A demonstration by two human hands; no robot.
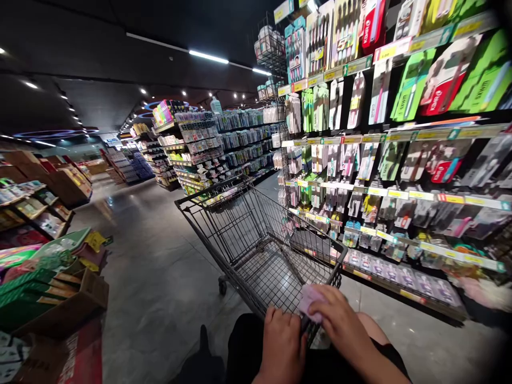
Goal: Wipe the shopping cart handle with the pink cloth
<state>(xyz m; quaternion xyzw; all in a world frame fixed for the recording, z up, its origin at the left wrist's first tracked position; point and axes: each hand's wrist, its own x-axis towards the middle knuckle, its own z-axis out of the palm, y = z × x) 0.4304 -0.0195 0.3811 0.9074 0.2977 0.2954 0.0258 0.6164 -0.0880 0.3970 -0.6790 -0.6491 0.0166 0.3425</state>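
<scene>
A wire shopping cart (224,213) stands in a supermarket aisle right in front of the person. Its long axis runs from the hands at the bottom of the view away to the upper left. The narrower front end points down the aisle toward the far shelves (192,144), and the wide rear end faces the person. The cart is level on the glossy grey floor (160,277) and sits just beside the rack of hanging packets (400,160) on the right, roughly parallel to it. The left hand (282,344) is closed in a fist, its fingers curled down over the handle (303,322) at the rear of the cart. The right hand (340,320) lies just beside it on the same bar. Its fingers are bent over a pale pink sheet (309,298), which they press against the handle; whether the sheet is cloth or paper cannot be told. The sheet sticks out to the left of the fingertips, over the rear edge of the basket. Open cartons of goods (52,277) stand on the left side of the aisle, well apart from the cart.
</scene>
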